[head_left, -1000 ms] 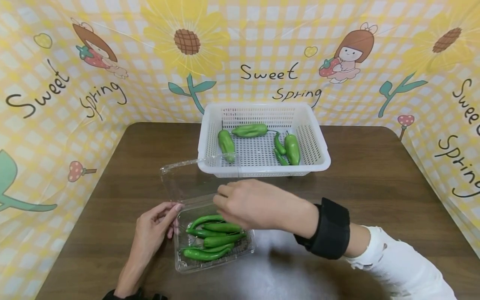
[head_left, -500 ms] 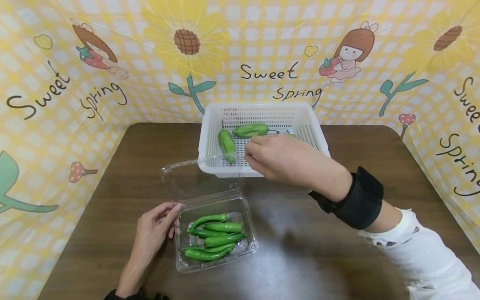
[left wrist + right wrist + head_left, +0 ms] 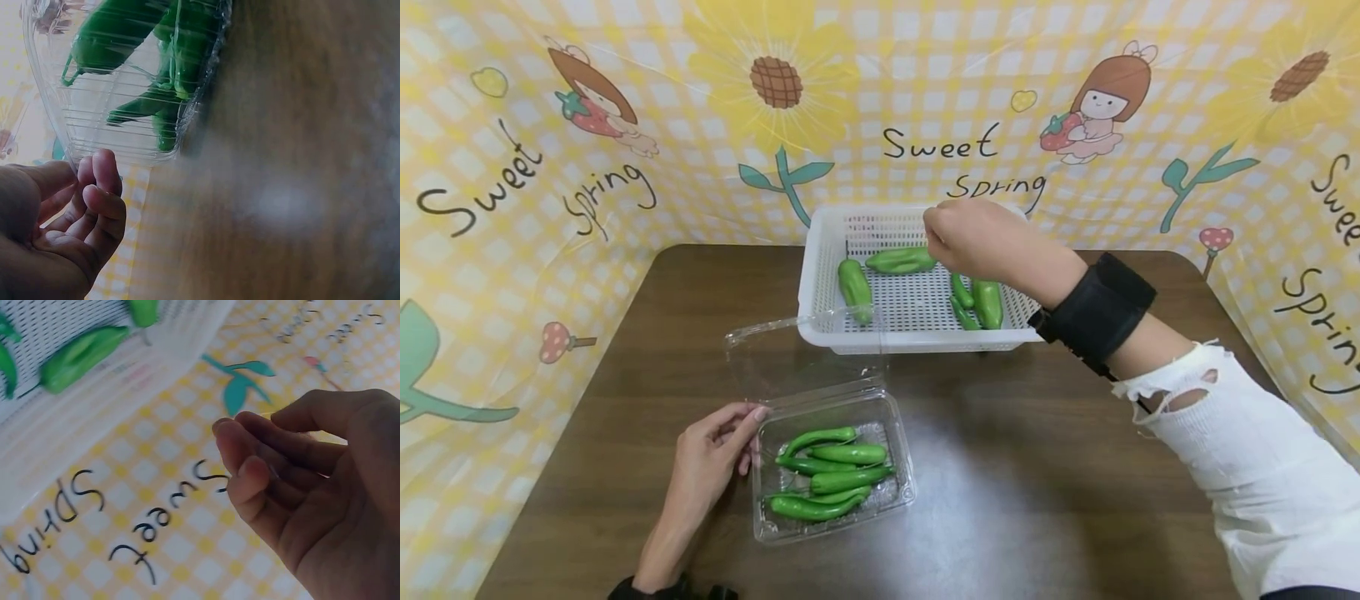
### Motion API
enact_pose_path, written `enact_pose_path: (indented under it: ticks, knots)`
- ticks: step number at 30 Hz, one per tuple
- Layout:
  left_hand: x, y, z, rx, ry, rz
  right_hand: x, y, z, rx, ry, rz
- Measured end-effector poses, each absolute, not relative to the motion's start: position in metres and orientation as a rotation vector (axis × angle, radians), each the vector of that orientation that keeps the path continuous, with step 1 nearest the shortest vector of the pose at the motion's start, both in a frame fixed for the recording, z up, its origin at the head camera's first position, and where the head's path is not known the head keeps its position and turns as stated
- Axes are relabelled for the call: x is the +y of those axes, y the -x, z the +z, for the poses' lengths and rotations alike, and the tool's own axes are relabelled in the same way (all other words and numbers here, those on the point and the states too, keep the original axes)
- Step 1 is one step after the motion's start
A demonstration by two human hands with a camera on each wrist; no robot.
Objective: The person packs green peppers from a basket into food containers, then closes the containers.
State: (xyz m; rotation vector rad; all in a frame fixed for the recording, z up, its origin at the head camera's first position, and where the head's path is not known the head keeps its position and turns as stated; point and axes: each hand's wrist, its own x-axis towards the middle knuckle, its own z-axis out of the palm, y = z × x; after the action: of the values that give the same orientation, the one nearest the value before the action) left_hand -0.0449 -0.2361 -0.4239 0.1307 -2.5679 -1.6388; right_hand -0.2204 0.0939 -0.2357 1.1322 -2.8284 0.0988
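Note:
A clear plastic clamshell box (image 3: 891,500) sits on the brown table with its lid (image 3: 797,354) folded back, and several long green peppers (image 3: 827,475) lie inside. My left hand (image 3: 730,442) rests beside it with fingertips touching its left corner; in the left wrist view the left hand (image 3: 87,212) is loosely curled by the box wall (image 3: 112,134) and holds nothing. My right hand (image 3: 958,237) hovers over the far side of the white basket (image 3: 917,340), just right of a green pepper (image 3: 901,260). The right wrist view shows the right hand (image 3: 269,481) empty, fingers loosely bent.
The basket holds several more peppers, one at the left (image 3: 854,287) and others at the right (image 3: 987,302). A yellow printed backdrop (image 3: 625,167) walls the table on three sides. Bare tabletop (image 3: 1075,467) lies right of the box.
My right hand left the clamshell box, crossed the basket's front and rose to its far side, empty. My left hand and the box stayed put.

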Motion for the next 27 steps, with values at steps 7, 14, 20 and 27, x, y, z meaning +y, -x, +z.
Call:
enact_pose_path:
  ticks: [7,14,20,27]
  knots:
    - [-0.237,0.047,-0.425,-2.552,-0.119,-1.647,0.1,0.249,-0.247,-3.031,-1.095,0.004]
    - [-0.237,0.044,-0.427,-2.554,-0.122,-1.661,0.103,0.273,-0.263,-3.294,-0.977,-0.123]
    - [-0.238,0.044,-0.429,-2.545,-0.137,-1.667,0.099,0.286,-0.273,-3.475,-0.868,-0.235]
    - [-0.239,0.045,-0.427,-2.552,-0.121,-1.659,0.102,0.294,-0.293,-3.702,-0.63,-0.059]
